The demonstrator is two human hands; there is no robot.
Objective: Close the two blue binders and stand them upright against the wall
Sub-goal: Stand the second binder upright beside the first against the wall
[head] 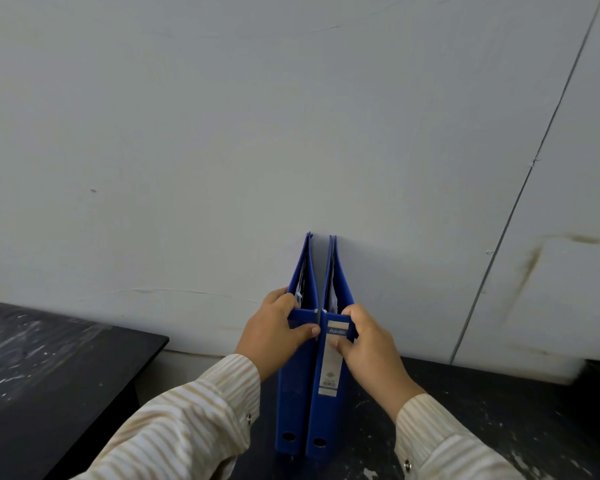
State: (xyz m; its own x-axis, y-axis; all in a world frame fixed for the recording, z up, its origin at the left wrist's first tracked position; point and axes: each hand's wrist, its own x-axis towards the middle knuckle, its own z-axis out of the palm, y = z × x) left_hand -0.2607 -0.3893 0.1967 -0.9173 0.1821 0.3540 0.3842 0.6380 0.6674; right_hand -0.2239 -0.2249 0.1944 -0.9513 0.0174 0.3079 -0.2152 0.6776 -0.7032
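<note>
Binders (326, 420), smooth blue upright wedges

The scene is being viewed through a single wide-angle camera, which is being worn on the head and is being aimed forward and slightly down. The pale wall (291, 116) is being faced, and most of the frame is being filled by it. The two blue binders (326, 417) are being seen from close above, spines toward the lens, low in the middle. The left grip (274, 327) and the right grip (368, 344) are being caught near the lens, with the striped sleeves (187, 410) entering from the bottom edge. The dark tabletop (499, 403) is being cropped along that edge.
</note>
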